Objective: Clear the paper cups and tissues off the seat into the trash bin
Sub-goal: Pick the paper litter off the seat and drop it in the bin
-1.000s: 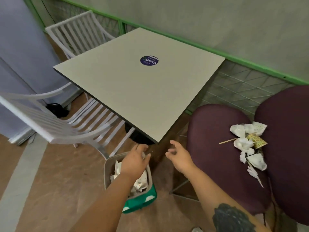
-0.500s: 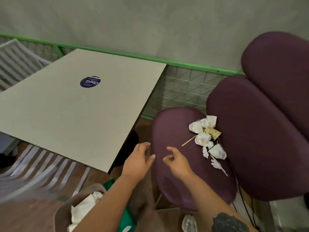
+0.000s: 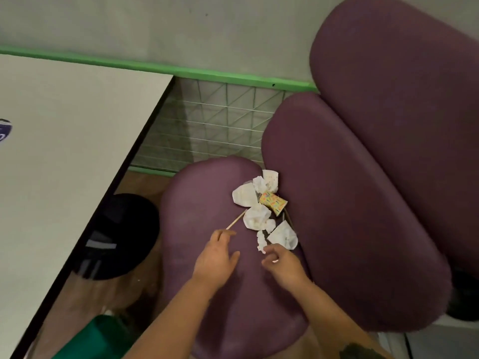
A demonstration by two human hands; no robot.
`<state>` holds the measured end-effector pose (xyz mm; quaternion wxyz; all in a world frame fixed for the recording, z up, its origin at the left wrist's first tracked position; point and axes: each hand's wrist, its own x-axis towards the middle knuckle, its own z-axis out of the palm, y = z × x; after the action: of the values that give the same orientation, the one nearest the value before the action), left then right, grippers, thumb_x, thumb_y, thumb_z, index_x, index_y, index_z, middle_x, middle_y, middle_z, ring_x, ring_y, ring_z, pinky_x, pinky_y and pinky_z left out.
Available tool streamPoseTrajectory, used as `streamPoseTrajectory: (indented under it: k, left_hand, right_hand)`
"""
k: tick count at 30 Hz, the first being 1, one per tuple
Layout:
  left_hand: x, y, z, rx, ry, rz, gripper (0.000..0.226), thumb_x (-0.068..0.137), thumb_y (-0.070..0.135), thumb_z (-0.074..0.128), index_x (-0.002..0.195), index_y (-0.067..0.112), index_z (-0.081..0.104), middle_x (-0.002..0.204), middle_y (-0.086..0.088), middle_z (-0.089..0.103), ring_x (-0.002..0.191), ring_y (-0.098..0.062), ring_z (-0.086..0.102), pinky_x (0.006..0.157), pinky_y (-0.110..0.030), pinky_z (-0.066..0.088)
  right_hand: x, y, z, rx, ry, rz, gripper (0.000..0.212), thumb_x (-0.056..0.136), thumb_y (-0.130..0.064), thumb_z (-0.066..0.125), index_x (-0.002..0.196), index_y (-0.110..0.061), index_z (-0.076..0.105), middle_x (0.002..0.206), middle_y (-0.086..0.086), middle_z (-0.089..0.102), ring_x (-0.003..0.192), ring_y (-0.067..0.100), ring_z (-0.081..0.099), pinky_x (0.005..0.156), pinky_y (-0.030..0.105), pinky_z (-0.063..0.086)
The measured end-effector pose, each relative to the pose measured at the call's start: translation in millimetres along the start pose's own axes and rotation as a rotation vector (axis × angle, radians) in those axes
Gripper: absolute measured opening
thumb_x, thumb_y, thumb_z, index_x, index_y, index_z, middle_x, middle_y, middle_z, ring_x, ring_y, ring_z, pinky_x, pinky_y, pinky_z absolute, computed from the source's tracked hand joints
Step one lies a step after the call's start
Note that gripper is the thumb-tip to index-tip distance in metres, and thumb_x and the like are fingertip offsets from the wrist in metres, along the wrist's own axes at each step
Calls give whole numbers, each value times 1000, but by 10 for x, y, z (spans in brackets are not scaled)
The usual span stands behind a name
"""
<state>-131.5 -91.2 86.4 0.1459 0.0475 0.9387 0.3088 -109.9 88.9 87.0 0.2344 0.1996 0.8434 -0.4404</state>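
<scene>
Both hands hover over the purple seat with nothing in them. The left hand has its fingers loosely extended and a little spread, its fingertips just beside the near end of a thin wooden stick. The right hand has its fingers loosely curled, the tips near a torn strip of tissue; whether they touch it cannot be told.

Just beyond the hands, the litter lies in a cluster along the seat's far right edge, against the purple backrest cushion. It includes crumpled tissues, flattened white paper cups and a yellow patterned paper cup lying on its side among them.

To the left stands the pale counter with a dark edge. At the bottom left, a green shape shows, largely cut off by the frame.
</scene>
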Motion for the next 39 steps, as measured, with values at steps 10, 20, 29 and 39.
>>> streamPoseTrajectory:
  k: [10,20,29,39]
  left_hand:
    - [814,119,969,42,-194,-63,44,88,22,57,130,25,44,134,5,36,113,-18,53,85,-35,50]
    - [1223,-29,1576,200,-339,-86,53,83,22,62,132,25,42,137,3,25,102,-23,57,72,-34,51]
    - [1343,-172,1800,172,-363,-123,39,87,5,52,124,18,48,123,-5,37,95,-28,57,78,-37,49]
    - [1124,-219,1605,126,-386,-149,25,90,13,48,114,15,50,118,-6,43,92,-26,57,81,-35,50]
  right_hand:
    - [859,835,-175,-79,0,154,36,75,-9,74,108,-10,61,100,2,60,85,14,57,62,15,40]
    - [1370,1113,114,-250,-31,267,89,64,-36,82,138,-17,34,131,5,46,117,23,52,91,33,47]
    - [1494,1162,340,-594,30,242,63,85,-33,66,136,-14,33,137,5,47,126,19,46,98,29,43]
    - [1276,1041,509,-654,-57,149,28,100,-25,37,123,-12,46,130,6,51,121,20,51,94,29,44]
